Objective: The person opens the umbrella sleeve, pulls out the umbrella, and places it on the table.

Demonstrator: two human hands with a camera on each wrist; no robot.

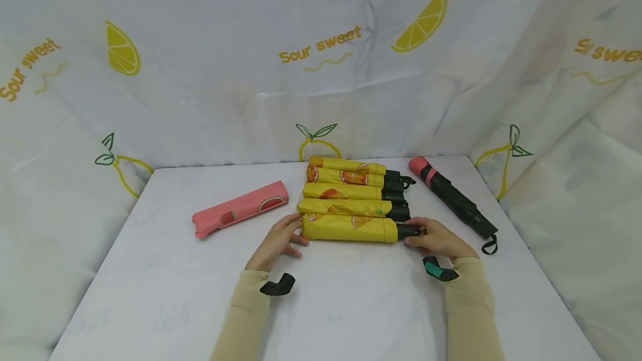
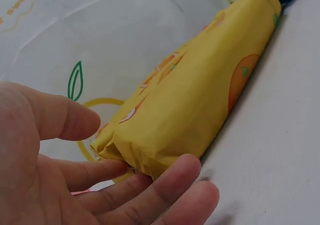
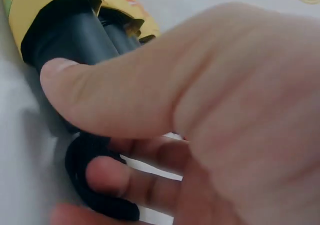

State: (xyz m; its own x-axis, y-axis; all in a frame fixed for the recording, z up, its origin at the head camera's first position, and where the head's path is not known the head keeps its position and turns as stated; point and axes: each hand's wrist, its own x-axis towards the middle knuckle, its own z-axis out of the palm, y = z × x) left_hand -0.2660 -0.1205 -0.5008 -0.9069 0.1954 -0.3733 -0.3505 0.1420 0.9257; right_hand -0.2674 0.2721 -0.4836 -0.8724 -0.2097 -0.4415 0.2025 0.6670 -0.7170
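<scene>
Several yellow folding umbrellas with fruit prints lie side by side, their black handles toward the right. At the left end of the nearest yellow umbrella [image 1: 349,229] is my left hand [image 1: 275,241], its fingers extended; in the left wrist view the fingertips [image 2: 187,167] meet the gathered fabric end. My right hand [image 1: 438,238] grips that umbrella's black handle [image 3: 65,37] at the other end. Its thumb lies along the handle in the right wrist view, and the other fingers bend around the end beside the black wrist strap [image 3: 80,175].
A pink folded umbrella [image 1: 241,209] with watermelon prints lies to the left of the row. On the right, a black and pink umbrella [image 1: 458,199] lies at a slant. The white table [image 1: 351,305] meets a printed cloth backdrop [image 1: 215,110] at the back and sides.
</scene>
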